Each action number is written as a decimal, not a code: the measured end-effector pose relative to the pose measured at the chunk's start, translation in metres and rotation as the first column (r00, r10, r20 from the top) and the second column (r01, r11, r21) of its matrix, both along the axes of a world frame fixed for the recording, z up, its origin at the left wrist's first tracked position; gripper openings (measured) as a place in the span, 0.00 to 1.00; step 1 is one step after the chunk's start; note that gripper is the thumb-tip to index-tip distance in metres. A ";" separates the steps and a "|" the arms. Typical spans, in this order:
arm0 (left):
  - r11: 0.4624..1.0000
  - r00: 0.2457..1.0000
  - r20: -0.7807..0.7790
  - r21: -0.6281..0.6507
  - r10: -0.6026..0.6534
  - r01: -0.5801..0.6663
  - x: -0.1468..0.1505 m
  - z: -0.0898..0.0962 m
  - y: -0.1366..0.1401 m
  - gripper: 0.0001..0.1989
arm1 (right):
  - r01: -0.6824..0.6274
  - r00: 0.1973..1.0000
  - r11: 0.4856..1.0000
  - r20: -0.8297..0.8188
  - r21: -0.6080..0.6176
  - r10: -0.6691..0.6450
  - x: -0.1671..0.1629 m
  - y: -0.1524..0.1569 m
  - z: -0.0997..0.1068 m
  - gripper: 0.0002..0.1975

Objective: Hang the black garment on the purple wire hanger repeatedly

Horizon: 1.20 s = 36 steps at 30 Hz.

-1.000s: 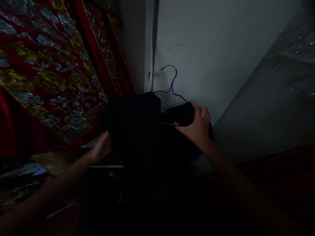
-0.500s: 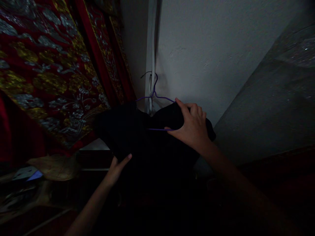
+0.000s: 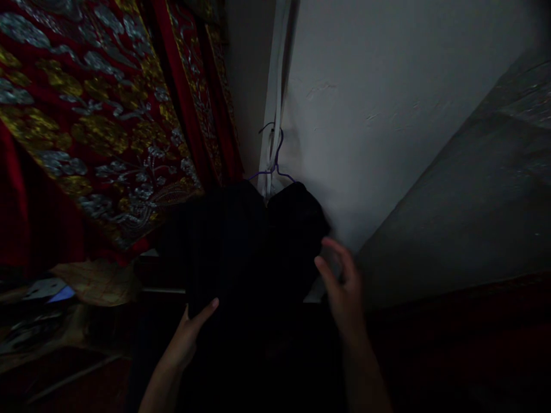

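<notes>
A black garment [image 3: 224,229] hangs on a purple wire hanger [image 3: 279,163], whose hook is caught at a white strap [image 3: 278,86] along the wall. Its lower folds are lost in the dark. My left hand [image 3: 185,341] grips the garment's left side, thumb lying on the front and fingers hidden behind the cloth. My right hand [image 3: 342,287] is beside the garment's right edge, thumb and fingers apart and curved, with nothing seen between them. Whether its fingertips brush the cloth, I cannot tell.
A red cloth with gold and silver embroidery [image 3: 99,132] hangs close on the left. The pale wall [image 3: 365,126] rises behind the hanger, with a grey lower section at right. Cluttered items, including a brownish bag-like thing [image 3: 99,281], lie at lower left.
My right hand has let go of the hanger and garment's shoulder and moved down. The hanger's lower bar is now covered by cloth. My left hand has moved slightly lower, still holding the garment.
</notes>
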<state>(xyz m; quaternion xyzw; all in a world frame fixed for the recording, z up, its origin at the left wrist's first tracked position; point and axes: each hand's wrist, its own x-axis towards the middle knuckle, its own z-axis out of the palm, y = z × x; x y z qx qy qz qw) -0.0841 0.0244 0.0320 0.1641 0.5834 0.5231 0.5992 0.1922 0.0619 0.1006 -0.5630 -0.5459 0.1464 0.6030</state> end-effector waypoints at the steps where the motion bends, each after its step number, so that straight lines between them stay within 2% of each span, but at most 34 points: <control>1: 1.000 1.000 0.018 -0.017 -0.002 0.002 0.006 -0.001 -0.005 0.29 | -0.001 0.990 0.993 -0.143 -0.120 -0.017 -0.010 -0.009 -0.022 0.21; 2: 1.000 0.999 0.037 -0.026 -0.013 0.014 0.012 -0.002 -0.010 0.29 | -0.043 0.967 0.971 -0.253 -0.237 -0.019 -0.021 -0.017 -0.042 0.21; 4: 0.998 0.996 0.069 -0.019 -0.057 0.058 0.025 -0.001 -0.018 0.28 | -0.174 0.923 0.910 -0.384 -0.376 0.018 -0.046 -0.030 -0.073 0.24; 6: 0.994 0.991 0.089 -0.012 -0.104 0.105 0.034 0.002 -0.024 0.28 | -0.321 0.887 0.844 -0.449 -0.429 0.109 -0.066 -0.036 -0.084 0.26; 8: 0.990 0.986 0.100 -0.033 -0.136 0.140 0.039 0.004 -0.028 0.28 | -0.422 0.851 0.813 -0.483 -0.402 0.204 -0.077 -0.035 -0.080 0.25; 12: 0.984 0.979 0.127 -0.070 -0.157 0.167 0.040 0.003 -0.034 0.33 | -0.509 0.814 0.810 -0.469 -0.291 0.343 -0.078 -0.027 -0.059 0.20; 17: 0.972 0.966 0.147 -0.073 -0.211 0.223 0.035 -0.003 -0.039 0.37 | -0.479 0.822 0.844 -0.462 -0.244 0.333 -0.074 -0.028 -0.057 0.15; 19: 0.975 0.974 0.088 -0.066 -0.207 0.214 0.026 -0.004 -0.033 0.36 | -0.455 0.827 0.861 -0.467 -0.229 0.312 -0.073 -0.029 -0.058 0.16; 21: 0.991 0.990 -0.039 -0.035 -0.134 0.132 0.013 -0.005 -0.022 0.35 | -0.442 0.827 0.866 -0.479 -0.233 0.293 -0.070 -0.029 -0.059 0.17; 23: 1.000 0.983 -0.185 0.015 -0.006 0.009 -0.003 -0.009 -0.010 0.31 | -0.445 0.823 0.857 -0.495 -0.260 0.277 -0.068 -0.028 -0.058 0.17; 26: 0.972 0.895 -0.396 0.190 0.207 -0.140 -0.015 -0.018 0.000 0.27 | -0.480 0.808 0.825 -0.517 -0.300 0.282 -0.069 -0.030 -0.055 0.17; 28: 0.929 0.808 -0.493 0.331 0.322 -0.168 -0.008 -0.024 0.000 0.27 | -0.505 0.797 0.805 -0.526 -0.312 0.297 -0.073 -0.034 -0.052 0.18; 30: 0.909 0.775 -0.542 0.406 0.325 -0.097 0.009 -0.028 -0.005 0.27 | -0.528 0.792 0.782 -0.524 -0.332 0.312 -0.078 -0.037 -0.049 0.19; 31: 0.912 0.783 -0.561 0.411 0.268 -0.018 0.021 -0.028 -0.008 0.26 | -0.540 0.791 0.767 -0.521 -0.346 0.322 -0.080 -0.039 -0.048 0.20; 33: 0.900 0.801 -0.594 0.389 0.079 0.199 0.045 -0.025 -0.012 0.21 | -0.565 0.789 0.734 -0.507 -0.378 0.347 -0.081 -0.041 -0.046 0.21; 35: 0.856 0.792 -0.605 0.367 -0.078 0.365 0.066 -0.019 -0.013 0.16 | -0.579 0.789 0.709 -0.493 -0.402 0.366 -0.079 -0.042 -0.045 0.21; 36: 0.835 0.784 -0.610 0.368 -0.116 0.410 0.073 -0.016 -0.012 0.13 | -0.585 0.789 0.700 -0.489 -0.409 0.372 -0.077 -0.042 -0.044 0.22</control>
